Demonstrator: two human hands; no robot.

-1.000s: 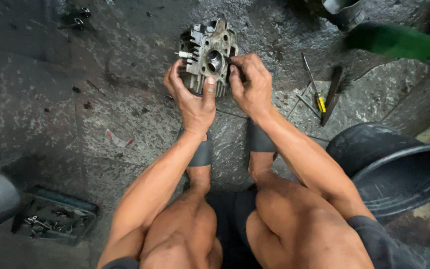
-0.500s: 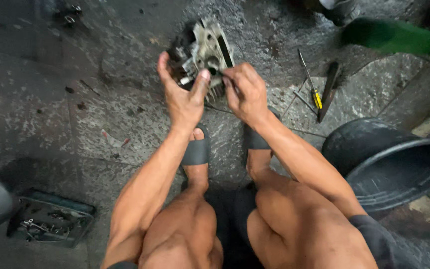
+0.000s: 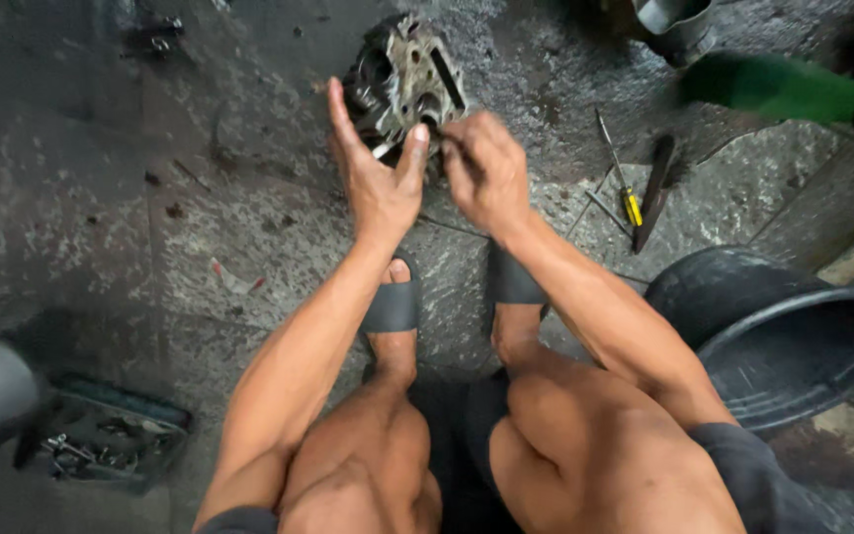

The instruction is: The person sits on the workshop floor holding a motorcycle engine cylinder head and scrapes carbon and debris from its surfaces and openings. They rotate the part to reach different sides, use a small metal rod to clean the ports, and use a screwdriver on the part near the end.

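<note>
You have tipped the engine part (image 3: 402,84) more on edge since a moment ago. Your left hand (image 3: 378,183) props it with open fingers; your right hand (image 3: 486,173) pinches at its near edge, just beyond your fingertips on the floor (image 3: 200,227).

You have one metal engine part (image 3: 402,84) before you, and two hands on it: your left hand (image 3: 378,178) and right hand (image 3: 486,173). Beside them lie one yellow-handled screwdriver (image 3: 625,188), one dark flat tool (image 3: 652,193), one green bottle (image 3: 793,91), one black tub (image 3: 793,336), one tray of small parts (image 3: 101,440) and your two sandals (image 3: 392,302).
</note>
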